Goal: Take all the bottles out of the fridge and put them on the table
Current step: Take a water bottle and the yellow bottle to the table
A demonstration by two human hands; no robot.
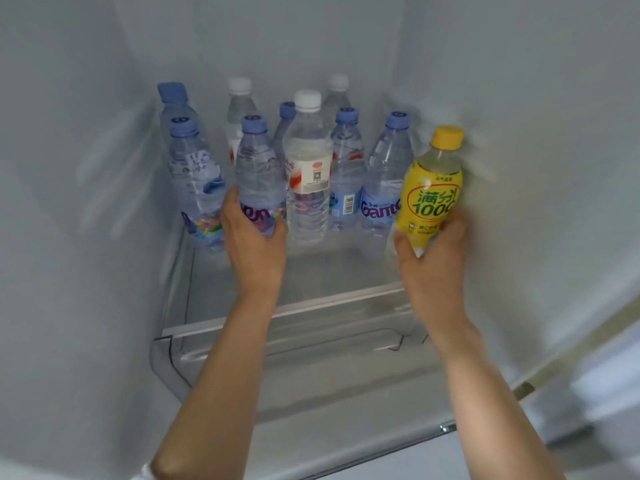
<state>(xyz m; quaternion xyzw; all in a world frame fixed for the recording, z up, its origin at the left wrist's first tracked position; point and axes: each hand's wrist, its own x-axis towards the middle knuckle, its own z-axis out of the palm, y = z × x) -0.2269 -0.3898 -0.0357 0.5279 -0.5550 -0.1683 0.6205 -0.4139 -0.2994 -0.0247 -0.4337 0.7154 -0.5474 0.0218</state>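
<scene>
left hand: wrapped around the water bottle on the fridge shelf | right hand: closed on the yellow bottle, low on its body | handling: judged full, heavy, possibly slippery; best gripped mid-body | more bottles behind both hands

1. The back-row bottles are mostly blocked by the front ones, so only caps and shoulders show.
2. The yellow bottle has its base buried in the right hand, and it's a bit smeared.
3. The left hand covers part of the purple-capped bottle's label.
4. Both forearms run off the bottom edge.
</scene>
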